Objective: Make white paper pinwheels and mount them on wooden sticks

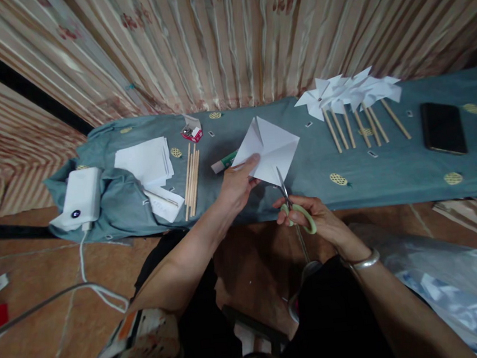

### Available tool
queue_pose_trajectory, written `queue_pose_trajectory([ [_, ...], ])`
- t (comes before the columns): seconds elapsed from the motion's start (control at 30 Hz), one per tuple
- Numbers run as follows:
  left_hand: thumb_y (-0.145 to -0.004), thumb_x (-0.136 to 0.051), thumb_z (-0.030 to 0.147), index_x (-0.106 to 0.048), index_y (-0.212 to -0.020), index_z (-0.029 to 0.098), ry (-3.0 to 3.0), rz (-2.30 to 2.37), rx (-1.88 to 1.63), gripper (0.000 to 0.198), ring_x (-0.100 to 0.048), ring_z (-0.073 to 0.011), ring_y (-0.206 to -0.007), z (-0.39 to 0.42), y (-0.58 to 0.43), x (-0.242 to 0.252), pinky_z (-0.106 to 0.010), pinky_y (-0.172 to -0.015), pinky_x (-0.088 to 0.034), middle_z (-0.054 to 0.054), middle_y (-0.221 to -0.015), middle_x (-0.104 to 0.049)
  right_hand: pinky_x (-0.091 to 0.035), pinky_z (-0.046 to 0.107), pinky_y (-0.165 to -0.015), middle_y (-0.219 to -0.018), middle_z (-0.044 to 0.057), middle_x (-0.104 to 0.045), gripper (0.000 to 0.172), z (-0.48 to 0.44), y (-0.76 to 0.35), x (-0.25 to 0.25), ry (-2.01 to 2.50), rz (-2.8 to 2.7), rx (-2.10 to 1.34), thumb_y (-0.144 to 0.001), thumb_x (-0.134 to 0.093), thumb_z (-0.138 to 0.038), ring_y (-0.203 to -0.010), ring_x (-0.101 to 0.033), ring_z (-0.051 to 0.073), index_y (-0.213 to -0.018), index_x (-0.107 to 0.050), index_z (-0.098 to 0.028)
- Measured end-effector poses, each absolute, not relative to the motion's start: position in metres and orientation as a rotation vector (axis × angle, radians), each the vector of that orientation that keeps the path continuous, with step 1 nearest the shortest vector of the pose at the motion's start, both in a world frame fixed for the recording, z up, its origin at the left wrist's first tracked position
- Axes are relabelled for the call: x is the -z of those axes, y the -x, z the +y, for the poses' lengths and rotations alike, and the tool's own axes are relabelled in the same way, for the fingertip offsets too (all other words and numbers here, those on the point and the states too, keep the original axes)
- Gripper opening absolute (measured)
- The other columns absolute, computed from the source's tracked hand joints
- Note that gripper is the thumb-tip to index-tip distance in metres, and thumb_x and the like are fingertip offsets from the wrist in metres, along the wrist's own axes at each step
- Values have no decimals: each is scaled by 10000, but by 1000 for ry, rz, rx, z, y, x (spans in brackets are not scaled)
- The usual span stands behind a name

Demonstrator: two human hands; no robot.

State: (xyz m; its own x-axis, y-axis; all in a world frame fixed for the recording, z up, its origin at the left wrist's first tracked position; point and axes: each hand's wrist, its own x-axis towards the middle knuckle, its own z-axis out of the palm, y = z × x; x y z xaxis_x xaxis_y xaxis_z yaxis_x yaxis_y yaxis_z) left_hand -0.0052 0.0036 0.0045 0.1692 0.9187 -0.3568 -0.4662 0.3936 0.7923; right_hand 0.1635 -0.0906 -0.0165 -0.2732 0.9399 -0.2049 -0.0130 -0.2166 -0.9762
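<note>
My left hand is closed on the left side of a square sheet of white paper, thumb on top. Fold lines run across the sheet, and a slit shows at its upper corner. In my right hand is a pair of scissors with pale green handles. Its blades lie at the sheet's lower corner. Partly under the paper rests a green and white glue stick. To the right, several white paper pinwheels on wooden sticks lie in a row.
Left of the paper are several wooden sticks, a small red box of metal pieces, stacked white paper, a pen and a white power bank with a cable. A black phone lies at right. A curtain hangs behind.
</note>
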Motion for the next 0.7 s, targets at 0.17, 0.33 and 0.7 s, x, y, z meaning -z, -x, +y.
queue_pose_trajectory([
  [0.17, -584, -865, 327, -688, -784, 131, -586, 945, -1069, 331, -631, -172, -767, 3, 4, -3, -278, -698, -454, -49, -791, -702, -491, 259, -595, -730, 25, -694, 487, -91, -164, 18, 1191, -1260, -1606, -696, -755, -578, -644, -594, 140, -991, -696, -195],
  [0.33, -599, -853, 340, -683, -787, 136, -603, 952, -1061, 324, -631, -177, -779, 3, 4, -5, -276, -695, -444, -47, -799, -701, -498, 266, -614, -747, 28, -700, 466, -91, -163, 15, 1186, -1283, -1597, -716, -738, -578, -665, -606, 148, -993, -698, -205],
  [0.7, -620, -847, 315, -683, -769, 128, -598, 950, -1067, 290, -624, -172, -765, 1, 4, -5, -267, -672, -443, -58, -802, -705, -492, 260, -587, -724, 25, -696, 470, -91, -162, 16, 1209, -1276, -1579, -710, -738, -587, -638, -600, 147, -982, -708, -205],
])
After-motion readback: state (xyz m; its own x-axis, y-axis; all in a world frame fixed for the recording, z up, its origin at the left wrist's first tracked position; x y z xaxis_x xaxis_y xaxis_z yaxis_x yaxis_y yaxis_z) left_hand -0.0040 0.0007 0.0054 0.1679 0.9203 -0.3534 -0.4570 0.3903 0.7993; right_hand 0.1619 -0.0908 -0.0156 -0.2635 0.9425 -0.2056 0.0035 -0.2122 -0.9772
